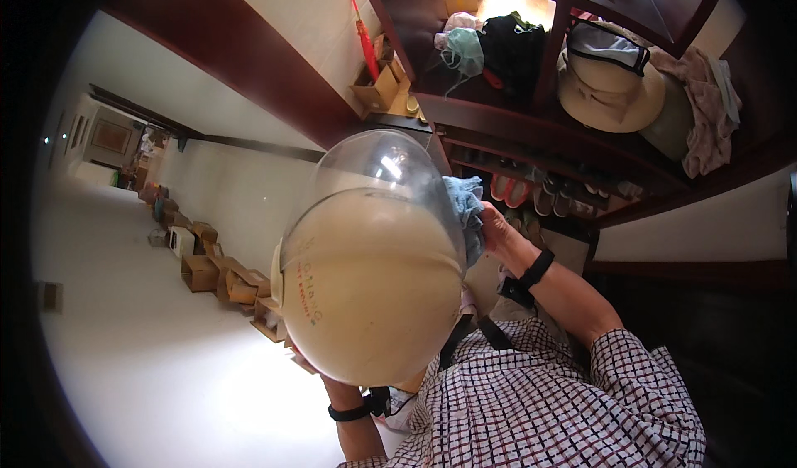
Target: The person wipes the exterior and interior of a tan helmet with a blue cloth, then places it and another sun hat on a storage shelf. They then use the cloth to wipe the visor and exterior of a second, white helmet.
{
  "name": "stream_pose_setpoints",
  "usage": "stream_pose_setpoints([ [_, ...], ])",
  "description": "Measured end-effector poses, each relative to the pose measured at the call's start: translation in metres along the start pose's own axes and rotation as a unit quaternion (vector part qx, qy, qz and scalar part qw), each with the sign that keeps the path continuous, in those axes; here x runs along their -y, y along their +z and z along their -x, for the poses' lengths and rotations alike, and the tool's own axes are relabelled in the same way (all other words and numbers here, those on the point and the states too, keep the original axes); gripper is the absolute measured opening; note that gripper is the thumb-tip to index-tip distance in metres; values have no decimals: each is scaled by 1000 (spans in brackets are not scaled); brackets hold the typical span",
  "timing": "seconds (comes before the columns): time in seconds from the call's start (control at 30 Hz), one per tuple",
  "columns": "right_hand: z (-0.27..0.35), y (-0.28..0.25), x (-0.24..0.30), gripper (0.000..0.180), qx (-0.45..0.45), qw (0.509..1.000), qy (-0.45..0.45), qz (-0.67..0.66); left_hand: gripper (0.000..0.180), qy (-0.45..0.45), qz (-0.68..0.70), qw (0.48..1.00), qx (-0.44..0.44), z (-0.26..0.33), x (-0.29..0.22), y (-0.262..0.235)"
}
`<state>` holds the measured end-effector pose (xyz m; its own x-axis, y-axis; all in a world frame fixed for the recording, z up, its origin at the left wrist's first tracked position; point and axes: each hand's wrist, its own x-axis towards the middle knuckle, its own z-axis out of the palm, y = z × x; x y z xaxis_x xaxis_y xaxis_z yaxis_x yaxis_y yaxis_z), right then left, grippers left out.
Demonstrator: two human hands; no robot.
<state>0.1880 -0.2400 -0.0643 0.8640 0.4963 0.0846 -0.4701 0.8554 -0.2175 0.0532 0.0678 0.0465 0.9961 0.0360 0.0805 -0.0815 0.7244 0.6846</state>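
A cream helmet (378, 285) with a clear visor (378, 165) is held up in front of me, filling the middle of the view. My left hand (336, 382) reaches under its lower left side and supports it; the fingers are hidden behind the shell. At the visor's right edge, my right hand (496, 229) grips a bunched light-blue cloth (466, 210). The cloth touches the helmet's right side. Black bands circle both my wrists.
A dark wooden cabinet (515, 119) stands ahead, with sun hats (610, 90), bags and cloths on its shelf and shoes (510, 190) below. A red umbrella (366, 49) leans by a cardboard box (380, 90). More boxes (199, 273) line the left wall.
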Motion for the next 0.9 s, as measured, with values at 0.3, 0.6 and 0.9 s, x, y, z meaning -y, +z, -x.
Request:
stream_pose_setpoints([
  [0.3,4,29,16,54,-29,998,-40,-28,53,-28,26,999,-12,-1,24,-6],
  [0.6,16,44,25,36,-137,986,6,100,53,-32,35,999,-26,-1,22,-11],
  [0.9,14,32,49,45,-91,970,34,224,54,-25,40,998,-43,5,19,-16],
])
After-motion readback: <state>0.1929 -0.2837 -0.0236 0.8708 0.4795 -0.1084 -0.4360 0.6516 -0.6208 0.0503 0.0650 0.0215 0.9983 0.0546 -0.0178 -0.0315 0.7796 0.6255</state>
